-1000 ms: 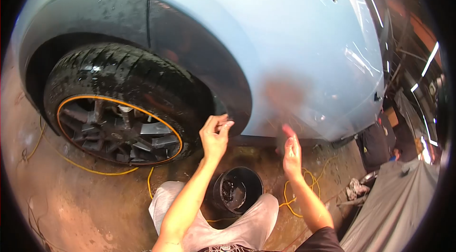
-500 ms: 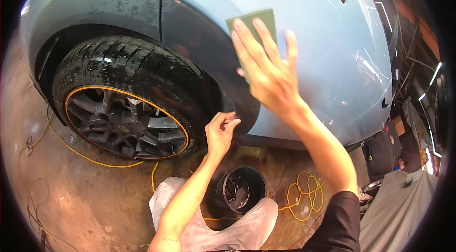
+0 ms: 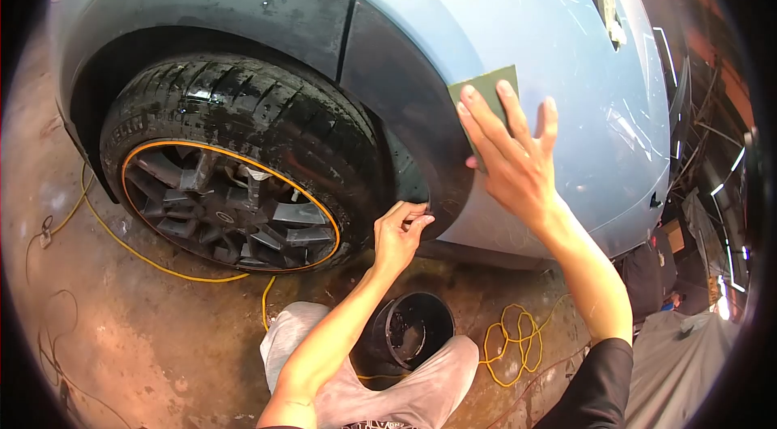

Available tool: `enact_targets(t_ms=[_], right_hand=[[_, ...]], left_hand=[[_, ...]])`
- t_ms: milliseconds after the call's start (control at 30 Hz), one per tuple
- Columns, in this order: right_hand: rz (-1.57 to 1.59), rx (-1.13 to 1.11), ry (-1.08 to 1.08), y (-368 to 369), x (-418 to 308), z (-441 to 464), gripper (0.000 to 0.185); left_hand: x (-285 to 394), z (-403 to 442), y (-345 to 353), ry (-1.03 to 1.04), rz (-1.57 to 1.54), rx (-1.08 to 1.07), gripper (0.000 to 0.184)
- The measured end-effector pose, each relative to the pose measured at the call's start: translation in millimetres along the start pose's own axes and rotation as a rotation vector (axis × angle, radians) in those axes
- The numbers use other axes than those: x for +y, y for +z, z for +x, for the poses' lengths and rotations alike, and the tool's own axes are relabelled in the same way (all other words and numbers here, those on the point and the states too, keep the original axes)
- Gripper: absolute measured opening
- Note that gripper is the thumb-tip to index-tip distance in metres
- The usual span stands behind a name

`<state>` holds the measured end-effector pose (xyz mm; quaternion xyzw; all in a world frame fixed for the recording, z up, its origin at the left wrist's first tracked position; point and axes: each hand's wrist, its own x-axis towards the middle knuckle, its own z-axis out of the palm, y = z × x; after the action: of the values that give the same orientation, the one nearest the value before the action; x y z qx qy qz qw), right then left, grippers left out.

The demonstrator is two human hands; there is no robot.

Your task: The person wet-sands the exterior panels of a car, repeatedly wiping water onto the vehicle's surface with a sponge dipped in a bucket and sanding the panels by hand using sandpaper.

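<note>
My right hand (image 3: pixel 514 158) lies with its fingers stretched over a green sheet of sandpaper (image 3: pixel 494 81), pressing it against the pale blue body panel (image 3: pixel 583 138) of a car, beside the dark wheel arch trim (image 3: pixel 396 81). The thumb tip shows at the sheet's lower left edge. Lower down, the fingers and thumb of my left hand (image 3: pixel 396 239) are pinched together at the lower inner edge of that trim. Exactly how they grip the edge is partly hidden. The tyre (image 3: pixel 243 101) is just left of this hand.
The wheel rim (image 3: pixel 235 206) has an orange ring. Between my knees stands a black bucket (image 3: pixel 417 328). A yellow cord (image 3: pixel 518 340) runs over the stained floor (image 3: pixel 137 332), coiled at the right. Grey cloth (image 3: pixel 680 372) covers something at lower right.
The view has shifted, so the car appears farther right. My right hand and the sandpaper have slid down the panel beside the trim. My left hand stays at the trim edge.
</note>
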<state>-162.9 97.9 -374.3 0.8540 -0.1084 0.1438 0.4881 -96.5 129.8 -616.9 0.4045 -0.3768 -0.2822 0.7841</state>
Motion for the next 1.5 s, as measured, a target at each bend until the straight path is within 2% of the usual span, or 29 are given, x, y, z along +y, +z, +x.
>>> enact_targets(t_ms=[133,200,267,333,433,567,667,767,867,933,1000,1067,1100,1167,1267,1333,1400,1467,1500], right_hand=[[0.103,0.097,0.025,-29.7,-12.9,86.0,0.074],[0.120,0.248,-0.023,-30.3,-14.1,117.9,0.077],[0.060,0.234,-0.008,-23.9,-4.5,85.0,0.072],[0.020,0.007,0.025,-12.4,3.8,18.7,0.072],[0.006,-0.126,0.024,2.2,2.8,-34.8,0.076],[0.045,0.146,-0.057,-30.3,-2.8,85.0,0.075],[0.055,0.089,-0.006,-27.0,-0.2,55.1,0.075],[0.000,-0.069,0.015,16.8,-1.8,-51.5,0.080],[-0.084,-0.032,0.034,9.4,-3.9,-28.0,0.082],[-0.027,0.114,0.036,-16.1,-4.1,45.7,0.076],[0.010,0.161,0.030,-18.7,-3.9,55.8,0.074],[-0.017,0.072,0.107,-16.5,-4.7,35.0,0.073],[0.029,0.037,0.113,1.2,-5.9,-3.9,0.075],[-0.054,-0.183,0.112,31.8,-18.8,-95.0,0.077],[-0.151,-0.138,0.167,32.7,-23.8,-97.0,0.074],[-0.036,0.066,0.255,12.5,-15.5,-25.0,0.070],[-0.034,0.128,0.256,6.4,-14.4,11.3,0.068],[-0.044,0.198,0.255,15.8,-18.5,-5.6,0.067],[0.039,0.092,0.249,33.4,-30.8,-46.4,0.066]], left_hand=[[1.3,1.5,0.0,-0.005,-0.004,0.018,0.016],[2.2,-0.3,-1.2,0.001,0.002,0.019,0.016],[1.5,1.6,0.5,0.017,-0.010,0.007,0.016],[-1.9,1.0,1.2,-0.011,-0.027,0.020,0.016],[9.7,3.3,-0.5,0.040,0.021,0.024,0.015],[11.8,2.4,-2.4,-0.030,-0.011,0.005,0.015],[4.3,1.8,0.4,0.016,-0.049,0.031,0.015],[6.8,-0.1,1.7,-0.026,-0.035,0.025,0.015],[8.2,2.9,-0.1,0.016,0.017,0.041,0.015],[8.4,2.2,1.2,0.025,0.032,0.042,0.015],[8.1,2.0,-0.8,0.010,0.023,0.026,0.016],[3.3,1.6,2.0,-0.007,-0.008,0.027,0.015],[2.1,1.9,2.1,0.005,-0.029,0.037,0.015],[-0.9,-0.7,4.1,-0.013,-0.074,0.057,0.015],[-5.1,0.2,3.5,-0.019,-0.020,0.047,0.016],[-6.9,-0.2,3.9,-0.024,-0.031,0.059,0.016],[-2.9,0.2,1.7,-0.019,0.004,0.047,0.016],[0.9,0.1,2.6,-0.095,-0.039,0.061,0.019],[0.5,0.9,2.8,-0.099,-0.036,0.057,0.019]])
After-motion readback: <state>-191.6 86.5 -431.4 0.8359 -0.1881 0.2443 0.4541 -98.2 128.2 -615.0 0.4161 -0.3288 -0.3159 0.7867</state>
